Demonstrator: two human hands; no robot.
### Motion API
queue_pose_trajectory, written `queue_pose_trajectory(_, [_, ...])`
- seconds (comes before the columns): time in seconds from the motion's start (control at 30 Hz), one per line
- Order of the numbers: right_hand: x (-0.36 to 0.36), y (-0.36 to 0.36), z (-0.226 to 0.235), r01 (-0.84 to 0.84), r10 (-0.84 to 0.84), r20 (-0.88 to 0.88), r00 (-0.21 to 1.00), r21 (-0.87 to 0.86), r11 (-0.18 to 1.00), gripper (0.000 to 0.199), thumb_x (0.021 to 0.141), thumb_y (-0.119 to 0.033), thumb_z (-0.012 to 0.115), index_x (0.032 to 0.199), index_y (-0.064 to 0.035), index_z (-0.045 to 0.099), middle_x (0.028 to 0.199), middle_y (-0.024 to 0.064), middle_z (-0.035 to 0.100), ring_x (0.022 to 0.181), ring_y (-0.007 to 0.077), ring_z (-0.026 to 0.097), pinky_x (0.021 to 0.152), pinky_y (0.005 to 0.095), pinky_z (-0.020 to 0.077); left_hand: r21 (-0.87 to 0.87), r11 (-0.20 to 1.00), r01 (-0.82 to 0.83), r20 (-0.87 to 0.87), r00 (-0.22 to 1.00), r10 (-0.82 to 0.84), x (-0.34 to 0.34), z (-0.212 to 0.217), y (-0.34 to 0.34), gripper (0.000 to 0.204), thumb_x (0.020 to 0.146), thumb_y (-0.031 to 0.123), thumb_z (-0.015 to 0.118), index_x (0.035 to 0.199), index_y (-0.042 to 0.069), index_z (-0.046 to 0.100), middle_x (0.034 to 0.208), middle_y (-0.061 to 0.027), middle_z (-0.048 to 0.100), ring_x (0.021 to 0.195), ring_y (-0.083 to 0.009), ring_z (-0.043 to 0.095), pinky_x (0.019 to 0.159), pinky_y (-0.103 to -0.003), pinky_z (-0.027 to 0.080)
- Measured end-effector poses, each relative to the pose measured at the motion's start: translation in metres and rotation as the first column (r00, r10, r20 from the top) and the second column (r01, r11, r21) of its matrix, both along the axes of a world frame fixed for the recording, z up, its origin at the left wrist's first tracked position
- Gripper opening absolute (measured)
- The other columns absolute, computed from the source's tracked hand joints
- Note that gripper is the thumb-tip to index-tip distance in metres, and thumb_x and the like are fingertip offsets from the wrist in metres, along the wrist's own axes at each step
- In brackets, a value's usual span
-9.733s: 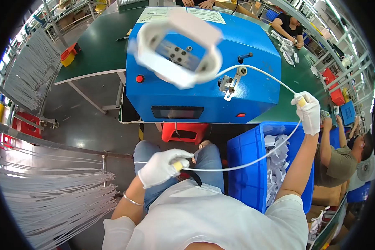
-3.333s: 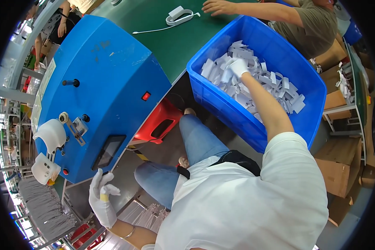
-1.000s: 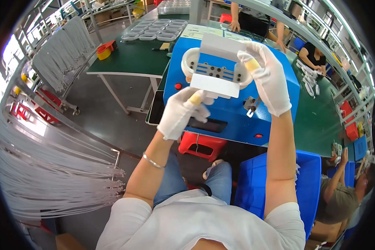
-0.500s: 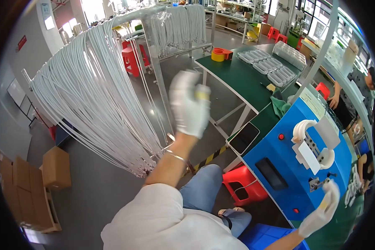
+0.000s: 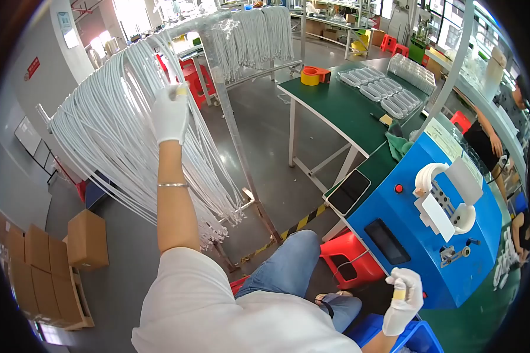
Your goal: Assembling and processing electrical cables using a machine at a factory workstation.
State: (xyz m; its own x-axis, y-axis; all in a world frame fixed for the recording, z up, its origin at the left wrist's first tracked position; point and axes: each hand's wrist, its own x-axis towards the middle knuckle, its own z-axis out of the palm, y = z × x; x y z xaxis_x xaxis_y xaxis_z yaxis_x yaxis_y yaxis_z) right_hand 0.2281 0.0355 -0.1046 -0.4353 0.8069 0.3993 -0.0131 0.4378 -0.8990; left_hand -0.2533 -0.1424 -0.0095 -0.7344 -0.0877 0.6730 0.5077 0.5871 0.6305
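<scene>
My left hand, in a white glove, is raised at the hanging bundle of white cables. Its fingers are closed around some strands near the upper part of the rack; the fingertips are partly hidden by the back of the hand. White-gloved too, my right hand hovers by the front edge of the blue machine, above a blue bin. Its fingers are curled in, and I see nothing in them. On the machine sits a white curved fixture with flat plates and a small metal clamp below it.
A metal rack post stands beside the cables. On the green table are an orange tape dispenser and white oval parts. A phone lies beside the machine. Red stool below; cardboard boxes at left; co-workers at far right.
My left hand has swung left from the open space beside the rack post onto the cables. My right hand has drawn away from the machine's clamp, leftward and down, its fingers curling.
</scene>
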Motion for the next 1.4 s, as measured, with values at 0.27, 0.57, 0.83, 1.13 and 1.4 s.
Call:
queue_pose_trajectory(0.27, [-0.002, -0.026, -0.033, -0.074, 0.075, 0.270, 0.960, -0.014, 0.997, 0.007, 0.088, 0.000, 0.054, 0.090, 0.0018, 0.060, 0.090, 0.0096, 0.059, 0.070, 0.0128, 0.057, 0.067, 0.0238, 0.0469, 0.457, 0.600, 0.656, 0.135, 0.616, -0.776, 0.031, 0.017, -0.004, 0.029, 0.093, 0.012, 0.048, 0.113, -0.005, 0.060, 0.092, -0.0136, 0.067, 0.077, -0.0174, 0.066, 0.066, -0.027, 0.054])
queue_pose_trajectory(0.57, [-0.032, -0.020, -0.017, -0.128, 0.148, 0.372, 0.916, -0.078, 0.989, 0.009, 0.089, 0.000, 0.052, 0.088, 0.0025, 0.060, 0.087, 0.0085, 0.060, 0.070, 0.0118, 0.057, 0.067, 0.0234, 0.0468, 0.403, 0.391, 0.828, 0.054, 0.405, -0.913, 0.062, 0.032, -0.032, 0.029, 0.093, 0.021, 0.048, 0.100, -0.005, 0.060, 0.084, -0.0140, 0.067, 0.068, -0.0172, 0.066, 0.059, -0.031, 0.055])
queue_pose_trajectory(0.83, [-0.149, -0.025, 0.014, -0.320, 0.313, 0.346, 0.884, -0.038, 0.947, 0.021, 0.092, -0.012, 0.055, 0.106, 0.0028, 0.060, 0.099, 0.0089, 0.059, 0.082, 0.0138, 0.058, 0.080, 0.0251, 0.0462, 0.150, 0.849, 0.506, 0.121, 0.843, -0.524, 0.074, -0.046, -0.001, 0.017, 0.083, 0.010, 0.065, 0.095, 0.000, 0.060, 0.082, -0.0069, 0.063, 0.075, -0.0162, 0.063, 0.070, -0.030, 0.051])
queue_pose_trajectory(1.13, [-0.231, -0.036, -0.011, -0.673, 0.809, 0.362, 0.463, -0.451, 0.586, 0.023, 0.090, -0.015, 0.061, 0.101, 0.0043, 0.063, 0.096, 0.0105, 0.064, 0.087, 0.0171, 0.062, 0.080, 0.0268, 0.0480, 0.482, 0.848, -0.221, -0.091, 0.950, 0.299, 0.003, -0.050, -0.132, 0.022, 0.080, 0.012, 0.070, 0.096, -0.002, 0.062, 0.091, -0.0067, 0.061, 0.093, -0.0174, 0.058, 0.084, -0.030, 0.046])
queue_pose_trajectory(1.4, [-0.344, -0.102, -0.018, -0.888, 0.917, 0.321, 0.236, -0.313, 0.338, 0.041, 0.085, -0.008, 0.064, 0.123, -0.0006, 0.052, 0.111, 0.0104, 0.061, 0.099, 0.0164, 0.060, 0.089, 0.0290, 0.0456, -0.579, 0.812, -0.067, 0.030, 0.994, 0.103, -0.079, -0.122, -0.202, 0.031, 0.079, 0.019, 0.067, 0.100, -0.003, 0.062, 0.079, -0.0140, 0.061, 0.070, -0.0223, 0.057, 0.066, -0.034, 0.045])
